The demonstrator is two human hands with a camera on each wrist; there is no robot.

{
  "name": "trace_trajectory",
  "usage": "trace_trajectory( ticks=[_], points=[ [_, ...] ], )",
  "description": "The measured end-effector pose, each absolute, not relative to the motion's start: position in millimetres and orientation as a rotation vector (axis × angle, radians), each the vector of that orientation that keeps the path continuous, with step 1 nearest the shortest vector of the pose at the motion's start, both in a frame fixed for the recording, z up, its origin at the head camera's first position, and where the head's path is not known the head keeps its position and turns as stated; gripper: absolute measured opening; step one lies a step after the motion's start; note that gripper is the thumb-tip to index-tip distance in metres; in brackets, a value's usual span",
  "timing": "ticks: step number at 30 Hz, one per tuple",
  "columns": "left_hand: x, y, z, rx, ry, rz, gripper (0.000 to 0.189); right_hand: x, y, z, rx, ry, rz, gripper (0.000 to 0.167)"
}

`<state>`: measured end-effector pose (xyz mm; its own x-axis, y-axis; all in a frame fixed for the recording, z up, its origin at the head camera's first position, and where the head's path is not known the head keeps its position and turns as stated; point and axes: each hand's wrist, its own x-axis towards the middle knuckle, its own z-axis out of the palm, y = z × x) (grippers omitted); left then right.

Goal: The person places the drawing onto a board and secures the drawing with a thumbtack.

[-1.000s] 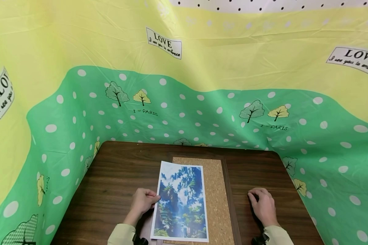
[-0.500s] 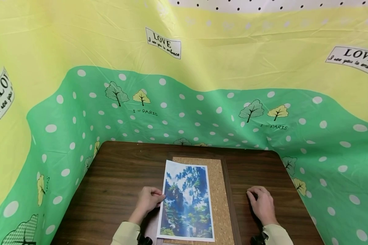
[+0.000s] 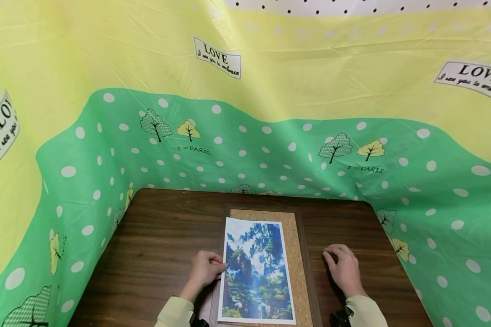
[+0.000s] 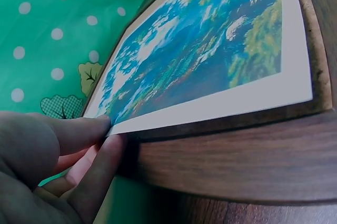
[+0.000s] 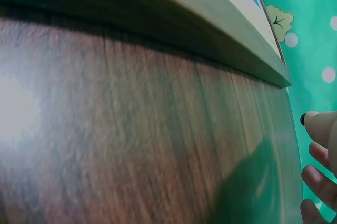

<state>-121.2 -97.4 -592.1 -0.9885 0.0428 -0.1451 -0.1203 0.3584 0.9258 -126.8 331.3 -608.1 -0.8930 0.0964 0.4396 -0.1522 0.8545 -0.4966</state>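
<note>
A landscape print (image 3: pixel 257 272) with blue mountains, a waterfall and a white border lies over a cork board (image 3: pixel 296 254) set in a dark wooden frame. Thumb and fingers of my left hand (image 3: pixel 206 271) pinch the print's left edge; the left wrist view shows the fingertips (image 4: pixel 102 124) meeting at that edge. Along the right side a strip of cork stays uncovered. My right hand (image 3: pixel 343 268) rests to the right of the frame, fingers loosely curled, apart from the print. At one fingertip in the right wrist view is a small dark spot (image 5: pixel 303 119).
The frame's raised wooden side (image 5: pixel 221 29) stands above the brown wood-grain table (image 3: pixel 159 227). A green and yellow patterned cloth (image 3: pixel 253 150) hangs behind the table and at both sides.
The print has slid right over the cork board with my left hand, narrowing the bare cork on the right. My right hand has shifted slightly left and away from me.
</note>
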Motion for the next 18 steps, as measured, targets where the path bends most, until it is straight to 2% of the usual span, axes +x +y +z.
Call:
trace_trajectory(
  ticks=[18],
  points=[
    [-124,-82,-594,-0.038,2.585,1.639,0.009,-138,309,-602,0.124,-2.571,0.783,0.008]
  ],
)
